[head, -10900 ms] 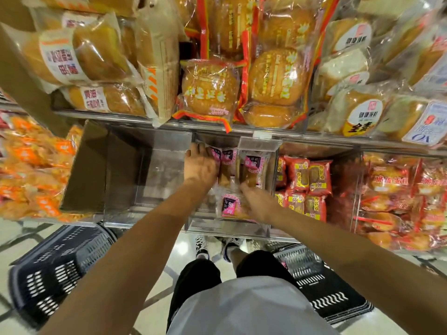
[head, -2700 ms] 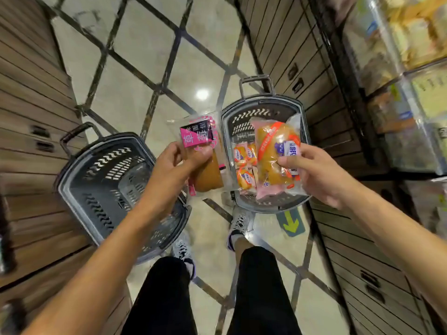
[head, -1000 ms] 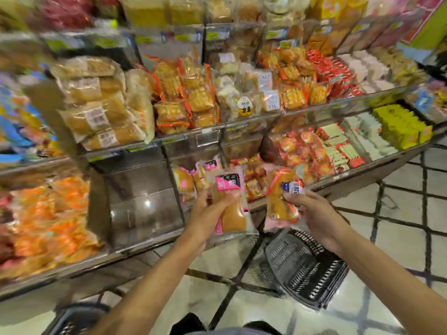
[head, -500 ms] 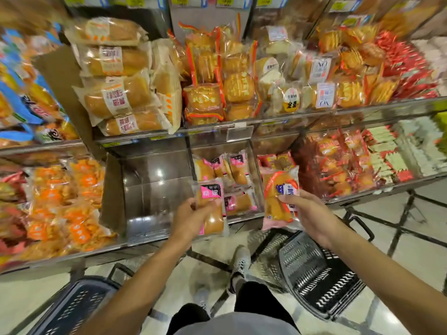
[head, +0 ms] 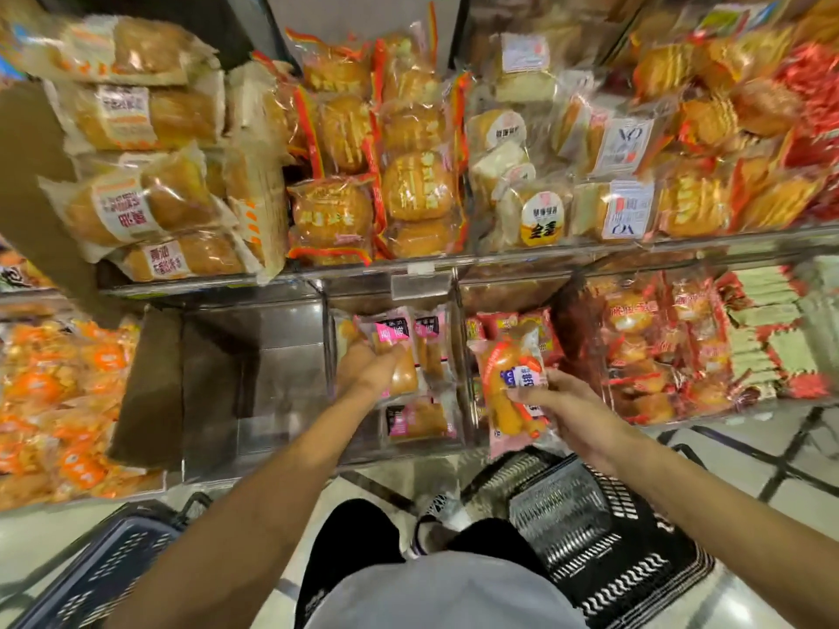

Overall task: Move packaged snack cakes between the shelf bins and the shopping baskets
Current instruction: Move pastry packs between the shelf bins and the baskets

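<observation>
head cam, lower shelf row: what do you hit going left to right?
orange-wrapped snacks → empty steel bin → left hand holding pink-label cake → right hand holding orange cake pack → red-wrapped cakes → pale green packs

Snack cakes [head: 420, 419] lie in the clear shelf bin [head: 422, 440]; baskets [head: 604, 533] on floor [head: 749, 469].

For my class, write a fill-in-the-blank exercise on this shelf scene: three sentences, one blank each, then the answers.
1. The left hand grips a cake pack with a ____ label.
2. The right hand holds an orange pack above the ____ basket.
3. The wide metal bin left of the pink-label cakes is ____.

Answers: pink; black; empty
</observation>
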